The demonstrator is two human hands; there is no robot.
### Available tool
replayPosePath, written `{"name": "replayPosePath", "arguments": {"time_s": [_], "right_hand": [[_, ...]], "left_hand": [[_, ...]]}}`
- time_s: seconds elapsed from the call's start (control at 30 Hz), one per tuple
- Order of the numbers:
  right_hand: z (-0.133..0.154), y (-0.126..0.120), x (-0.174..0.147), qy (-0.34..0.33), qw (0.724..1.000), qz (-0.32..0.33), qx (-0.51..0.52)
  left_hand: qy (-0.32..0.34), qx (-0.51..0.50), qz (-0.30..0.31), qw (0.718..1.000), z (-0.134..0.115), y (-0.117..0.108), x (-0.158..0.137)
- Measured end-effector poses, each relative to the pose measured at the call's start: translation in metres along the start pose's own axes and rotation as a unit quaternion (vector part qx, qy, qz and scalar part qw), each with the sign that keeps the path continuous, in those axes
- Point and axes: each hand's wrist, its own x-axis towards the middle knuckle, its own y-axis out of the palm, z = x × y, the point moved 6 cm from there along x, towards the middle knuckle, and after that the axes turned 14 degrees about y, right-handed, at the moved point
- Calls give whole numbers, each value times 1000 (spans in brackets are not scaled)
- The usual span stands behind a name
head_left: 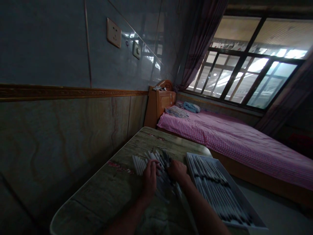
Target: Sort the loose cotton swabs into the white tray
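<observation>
**Both bare hands over pen-like sticks at six o'clock**

Through my remote feed, I had both hands low at six o'clock, over a marble-patterned table [97,202]. The left hand [150,173] bent its fingers toward the right one, among pale translucent sticks [139,164] that lay side by side, fanning out toward seven o'clock. I could not tell whether those fingertips pinched any stick. The right hand [178,170] had its fingers folded inward, knuckles up, just beside a bunch of dark-ended sticks [166,157] between five and six o'clock; its fingertips were hidden, so I could not tell what they pinched, if anything. Between the wrists, more sticks blurred into the dim tabletop.

Between four and five o'clock I saw a shallow tray [236,189] beside the right forearm, holding two rows of pale sticks with black ends. Beyond the table, a bed with a pink checked sheet [212,130] spread toward three o'clock, under a window [232,71] at two. A wall socket [113,33] showed at eleven.
</observation>
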Motion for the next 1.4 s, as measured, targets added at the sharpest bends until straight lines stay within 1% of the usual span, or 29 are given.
{"name": "replayPosePath", "arguments": {"time_s": [0.17,0.27,0.4,0.5,0.57,0.63,0.73,0.8,0.87,0.9,0.97,1.0,1.03,1.07,1.1,1.13,1.2,1.23,1.27,1.3,1.33,1.37,1.4], "right_hand": [[0,-1,0,1,1000,4,-12],[-3,-9,-5,2,1000,0,-7],[-7,-24,-23,-11,1000,-19,17],[-5,-33,-46,-60,995,-44,60],[-1,-36,-62,-106,988,-70,93],[-1,-35,-74,-128,980,-83,124],[-14,-25,-80,-103,969,-69,216],[-29,-13,-81,-74,948,-56,305],[-43,0,-83,-49,921,-52,384],[-50,7,-84,-37,907,-51,416],[-60,18,-86,-16,881,-48,471],[-64,23,-87,-6,869,-42,493],[-67,27,-87,4,857,-35,514],[-69,30,-87,14,845,-29,534],[-70,32,-86,22,833,-24,553],[-71,33,-86,30,821,-20,570],[-72,36,-84,37,800,-16,598],[-71,38,-83,36,793,-16,608],[-70,39,-83,33,789,-16,614],[-70,40,-83,30,786,-17,617],[-69,41,-83,30,784,-18,619],[-69,42,-83,32,783,-19,621],[-70,43,-84,36,781,-21,623]], "left_hand": [[-6,6,12,1000,-1,2,0],[-15,14,6,1000,0,1,3],[-28,24,17,999,5,2,4],[-47,16,55,997,11,8,1],[-58,8,85,995,12,12,-3],[-52,13,99,994,9,11,-4],[-20,73,88,993,-1,4,1],[-9,131,86,988,-8,-1,7],[-6,175,112,978,-15,-2,14],[0,193,139,971,-19,-1,17],[19,234,224,946,-30,5,19],[38,260,275,925,-36,7,18],[55,287,330,897,-42,10,14],[74,321,380,864,-48,11,8],[90,359,432,823,-52,11,1],[100,398,469,782,-54,10,-6],[114,454,518,716,-55,7,-20],[114,476,532,691,-53,5,-25],[112,495,542,671,-50,4,-29],[109,510,545,657,-46,3,-32],[105,521,543,650,-42,2,-34],[105,523,541,650,-38,1,-35],[103,522,534,657,-34,0,-36]]}}
